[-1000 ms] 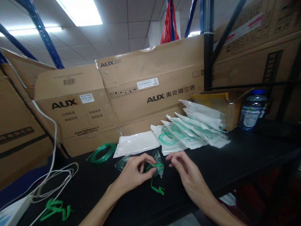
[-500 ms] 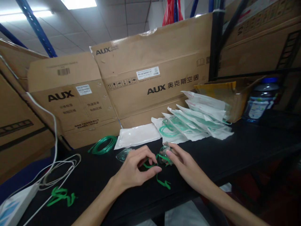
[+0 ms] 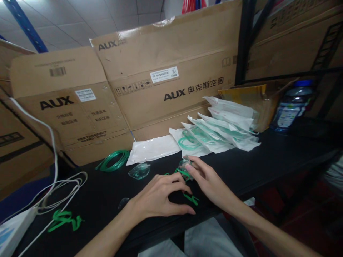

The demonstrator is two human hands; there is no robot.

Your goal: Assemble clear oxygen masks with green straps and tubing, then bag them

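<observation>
My right hand (image 3: 207,180) grips a clear oxygen mask (image 3: 183,165) from its right side, thumb against the shell. A green elastic strap (image 3: 182,174) runs across that mask, and its loose end (image 3: 191,199) lies on the black tabletop. My left hand (image 3: 163,194) is just left of the mask, palm down over the strap. Its thumb and fingers are apart with nothing visible between them; part of the strap is hidden behind the knuckles. Beyond my left hand lies a second clear mask (image 3: 139,171). A small clear piece (image 3: 123,203) shows beside my left wrist.
Coiled green tubing (image 3: 115,161) and a white pouch (image 3: 153,150) lie at the back. Several filled pouches (image 3: 214,134) lean right of them. A blue-capped bottle (image 3: 291,107), green straps (image 3: 64,220), a white cable (image 3: 55,153) and a power strip (image 3: 17,232) surround the work area. Cardboard boxes (image 3: 144,114) wall the back.
My left hand has opened from a near pinch at the strap and moved slightly right and down. My right hand stays on the mask. The camera view has shifted a little.
</observation>
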